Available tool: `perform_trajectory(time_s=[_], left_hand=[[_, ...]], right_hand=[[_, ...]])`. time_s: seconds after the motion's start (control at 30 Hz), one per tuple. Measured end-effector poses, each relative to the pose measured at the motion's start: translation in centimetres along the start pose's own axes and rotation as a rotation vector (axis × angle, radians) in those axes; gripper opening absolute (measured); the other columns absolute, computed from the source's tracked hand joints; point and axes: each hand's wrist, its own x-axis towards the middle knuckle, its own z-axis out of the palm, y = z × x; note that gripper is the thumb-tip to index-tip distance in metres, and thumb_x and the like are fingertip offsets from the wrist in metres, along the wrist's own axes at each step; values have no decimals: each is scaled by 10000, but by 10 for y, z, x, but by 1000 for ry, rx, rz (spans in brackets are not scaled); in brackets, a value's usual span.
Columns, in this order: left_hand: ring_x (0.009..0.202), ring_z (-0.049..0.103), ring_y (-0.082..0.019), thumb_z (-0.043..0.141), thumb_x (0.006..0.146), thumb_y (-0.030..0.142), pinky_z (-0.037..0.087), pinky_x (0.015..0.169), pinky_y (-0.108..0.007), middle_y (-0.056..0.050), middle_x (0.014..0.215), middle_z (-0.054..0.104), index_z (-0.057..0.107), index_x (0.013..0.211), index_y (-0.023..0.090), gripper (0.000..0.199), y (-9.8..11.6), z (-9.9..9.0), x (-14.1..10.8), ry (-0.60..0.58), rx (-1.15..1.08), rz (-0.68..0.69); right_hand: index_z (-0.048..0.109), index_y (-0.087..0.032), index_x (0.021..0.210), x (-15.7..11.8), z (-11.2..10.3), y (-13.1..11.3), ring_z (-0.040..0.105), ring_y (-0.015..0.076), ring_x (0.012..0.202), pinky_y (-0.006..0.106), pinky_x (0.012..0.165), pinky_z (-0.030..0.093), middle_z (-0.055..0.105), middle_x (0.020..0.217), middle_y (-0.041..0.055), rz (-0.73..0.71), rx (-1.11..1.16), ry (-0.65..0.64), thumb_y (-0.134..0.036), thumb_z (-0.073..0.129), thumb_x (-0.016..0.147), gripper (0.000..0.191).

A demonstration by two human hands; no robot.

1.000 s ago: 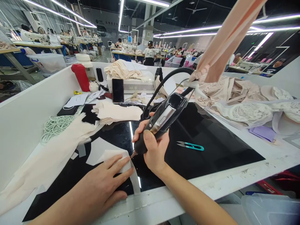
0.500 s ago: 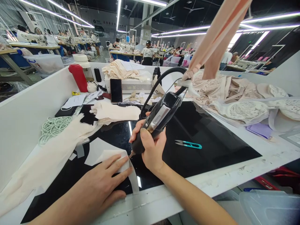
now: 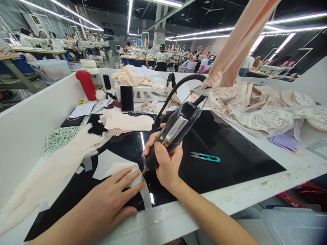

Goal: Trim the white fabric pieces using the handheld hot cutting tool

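Observation:
My left hand [image 3: 116, 192] lies flat, fingers stretched, pressing a cut white fabric piece [image 3: 102, 165] onto the glossy black work surface [image 3: 224, 180]. A narrow pale strip [image 3: 146, 194] curves down past its fingertips toward the table's front edge. My right hand [image 3: 168, 163] is closed around a black corded electric hand tool [image 3: 176, 126] with a silver lever and a thin tip. The tool is tilted, its tip low beside the fabric's right edge, close to my left fingertips; whether it touches the fabric I cannot tell. Teal thread snips [image 3: 205, 157] lie to the right.
Pink fabric strips [image 3: 240, 44] hang from above and hold the tool's top. Cream fabric pieces [image 3: 127, 122], green cord [image 3: 60, 139] and a phone [image 3: 127, 98] lie left and behind. Lace bra pieces [image 3: 263, 117] are piled at right. A red cup [image 3: 85, 85] stands back left.
The right hand and tool have shifted slightly right, and the tip sits a little away from the left fingertips. My left hand stays put on the fabric.

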Motion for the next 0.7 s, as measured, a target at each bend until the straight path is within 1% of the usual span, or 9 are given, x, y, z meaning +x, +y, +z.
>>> perform_trajectory(time_s=[0.1, 0.23, 0.3, 0.37, 0.47, 0.53, 0.6, 0.63, 0.7], left_hand=[[1416, 543, -302, 590, 1038, 409, 553, 1103, -454, -54, 1578, 526, 485, 1549, 318, 529, -5, -9, 3, 21, -61, 13], [1331, 625, -221, 473, 1091, 321, 537, 1113, -354, -35, 1493, 618, 587, 1462, 273, 391, -23, -20, -1, 118, -60, -35], [1263, 671, -212, 481, 1084, 318, 545, 1098, -332, -27, 1418, 676, 653, 1382, 267, 348, -31, -21, -7, 154, -38, -65], [1203, 701, -214, 467, 1066, 247, 575, 1052, -323, -37, 1364, 706, 677, 1340, 254, 345, -32, -18, -12, 153, -14, -79], [1116, 732, -232, 420, 1010, 116, 628, 936, -334, -64, 1305, 727, 664, 1336, 235, 425, -19, -11, -14, 139, 49, -100], [1049, 751, -244, 433, 1009, 157, 643, 869, -337, -75, 1236, 745, 663, 1310, 232, 386, -3, -8, -11, 157, 60, -114], [955, 767, -228, 427, 1033, 234, 642, 750, -287, -72, 1155, 756, 662, 1279, 235, 340, 11, -7, -7, 178, 17, -124], [888, 769, -208, 410, 1045, 259, 622, 656, -250, -63, 1104, 758, 665, 1260, 239, 333, 16, -7, -4, 181, -17, -132], [743, 750, -166, 372, 1067, 281, 538, 484, -211, -35, 994, 749, 679, 1208, 254, 339, 22, -10, 1, 168, -90, -157]], right_hand=[[522, -261, 1045, 1, -1, -1, 591, 94, 568, 241, 537, 539, 641, 815, -65, 1, -21, -3, -361, 763, 899, 299], [510, -255, 1016, 12, -11, 0, 582, 85, 539, 222, 501, 508, 647, 806, -70, 0, -59, -32, -357, 777, 885, 315], [511, -253, 1011, 21, -18, 1, 590, 85, 533, 228, 510, 519, 646, 801, -76, -21, -89, -27, -354, 782, 875, 319], [516, -251, 1007, 32, -24, 0, 598, 86, 537, 241, 534, 538, 649, 802, -78, -43, -113, 2, -344, 781, 868, 313], [514, -249, 996, 42, -27, -10, 591, 93, 532, 250, 528, 536, 642, 774, -76, -37, -128, 58, -345, 760, 871, 292], [508, -253, 1001, 40, -25, -22, 587, 103, 530, 258, 513, 536, 631, 757, -74, -13, -111, 83, -358, 755, 864, 301], [505, -265, 1043, 32, -23, -35, 581, 111, 527, 263, 495, 535, 625, 755, -72, 4, -82, 88, -367, 764, 847, 340], [505, -274, 1083, 26, -22, -40, 579, 115, 527, 264, 487, 534, 625, 760, -70, 8, -70, 82, -376, 769, 841, 372], [510, -289, 1146, 13, -23, -48, 583, 119, 531, 272, 492, 538, 626, 777, -64, 23, -55, 48, -396, 786, 840, 426]])
